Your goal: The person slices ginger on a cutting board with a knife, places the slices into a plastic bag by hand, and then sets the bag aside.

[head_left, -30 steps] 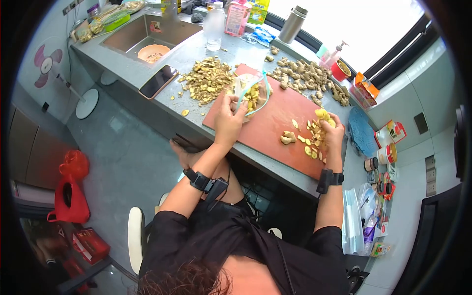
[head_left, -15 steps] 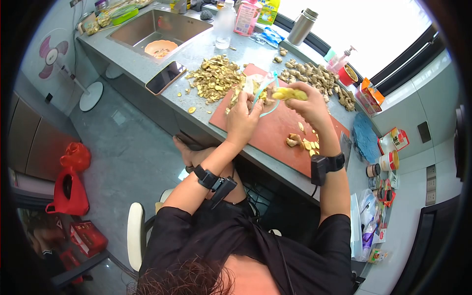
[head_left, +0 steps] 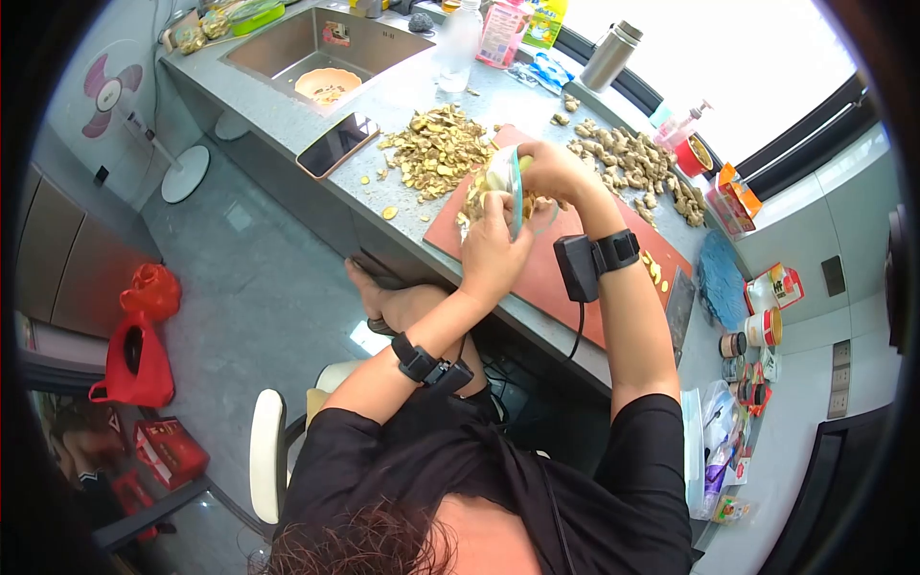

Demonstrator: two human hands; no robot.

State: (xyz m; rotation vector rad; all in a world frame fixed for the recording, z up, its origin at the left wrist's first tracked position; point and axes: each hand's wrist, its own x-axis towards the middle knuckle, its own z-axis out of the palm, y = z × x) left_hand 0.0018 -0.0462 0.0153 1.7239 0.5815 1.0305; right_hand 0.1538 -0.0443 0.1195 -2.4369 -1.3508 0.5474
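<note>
Above the red cutting board [head_left: 540, 280] on the bench [head_left: 383, 105], the left hand [head_left: 494, 254] pinches a clear bag [head_left: 502, 177] with its fingers. The right hand [head_left: 551, 172] curls its fingers at the bag's mouth; whether they grip something, I cannot tell.

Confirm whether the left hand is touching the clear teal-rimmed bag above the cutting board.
Touching. The head view shows the left hand closed around the side of the clear teal-rimmed bag, with no gap; the right hand is at its mouth.

One red cutting board [head_left: 539, 283], one phone [head_left: 337, 146], one flask [head_left: 614, 56], one orange bowl [head_left: 327, 85], two wristbands [head_left: 613, 251], one clear bag [head_left: 505, 177]
</note>
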